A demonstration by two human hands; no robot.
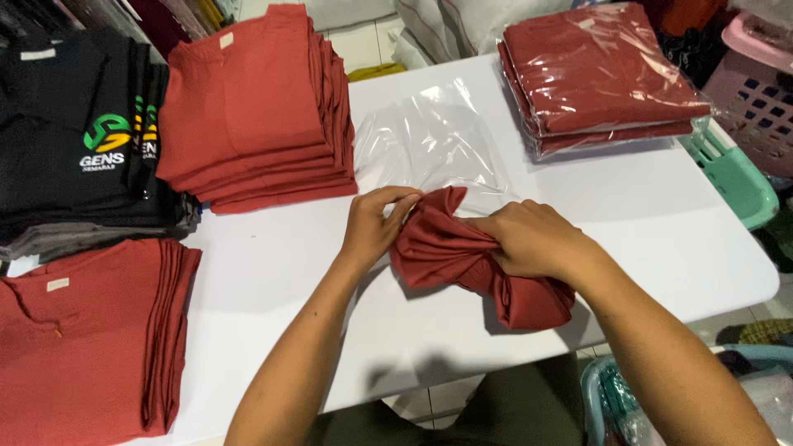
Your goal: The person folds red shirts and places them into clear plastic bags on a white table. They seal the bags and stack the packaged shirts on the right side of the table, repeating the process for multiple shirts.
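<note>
A folded rust-red garment point(450, 252) lies bunched at the middle of the white table point(273, 272). My left hand point(376, 223) pinches its upper left edge. My right hand point(529, 239) grips its right side, with the lower end of the cloth point(533, 306) hanging under my wrist. A clear plastic bag point(434, 136) lies flat just beyond the garment, its near edge touching the cloth.
A stack of folded red shirts point(256, 107) sits at the back left, another red stack point(83, 339) at the front left, black printed shirts point(74, 140) at far left. Bagged red shirts point(599, 78) are stacked back right. Pink point(756, 91) and green point(735, 177) baskets stand off the right edge.
</note>
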